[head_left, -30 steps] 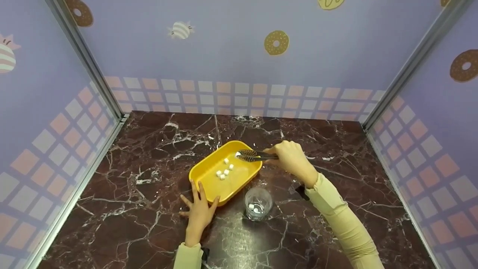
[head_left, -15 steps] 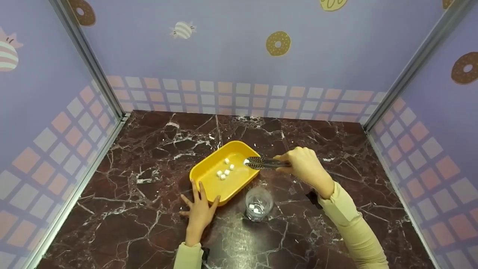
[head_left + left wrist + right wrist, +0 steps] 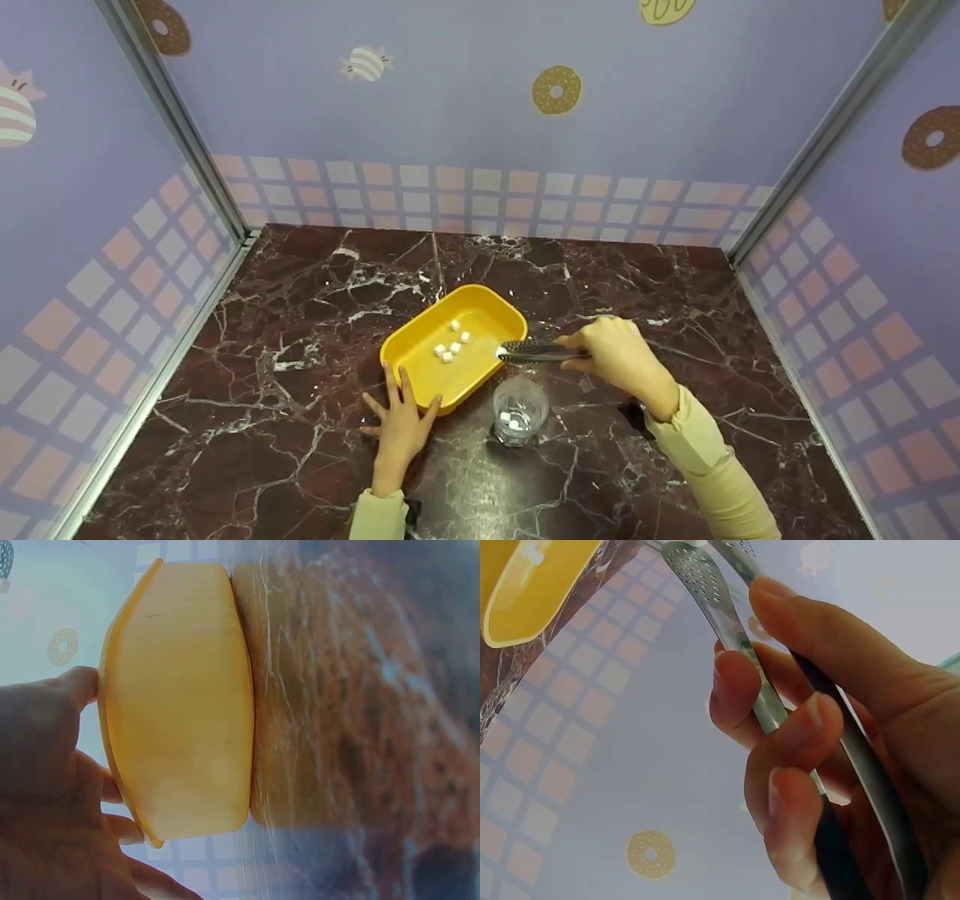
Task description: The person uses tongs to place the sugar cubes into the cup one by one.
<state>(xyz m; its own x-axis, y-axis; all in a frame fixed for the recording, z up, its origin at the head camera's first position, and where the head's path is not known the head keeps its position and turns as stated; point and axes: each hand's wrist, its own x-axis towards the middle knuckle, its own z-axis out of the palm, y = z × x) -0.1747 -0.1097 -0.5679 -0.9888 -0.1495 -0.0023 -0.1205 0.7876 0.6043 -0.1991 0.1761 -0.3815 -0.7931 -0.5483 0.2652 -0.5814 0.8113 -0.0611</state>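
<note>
My right hand [image 3: 619,356] grips a pair of dark perforated tongs [image 3: 536,358], thumb on one arm and curled fingers on the other in the right wrist view. At the tips sits a small white cube [image 3: 501,352], over the right rim of a yellow tray [image 3: 397,341]. Several white cubes [image 3: 454,349] lie inside the tray. My left hand [image 3: 403,431] has its fingers spread, touching the tray's near left rim; the left wrist view shows its thumb [image 3: 84,686] against that rim. Close by the tray's near side stands a clear glass [image 3: 520,409] with a few white cubes at the bottom.
A dark red marble-patterned tabletop [image 3: 300,450] carries everything, with small white specks behind the tray. Lilac panels [image 3: 450,112] with printed doughnuts and checks enclose the back and both sides, joined by metal corner posts [image 3: 172,120].
My right hand has drawn the tongs and cube rightward and nearer, from inside the tray to its right rim. My left hand, the tray and the glass stay in place.
</note>
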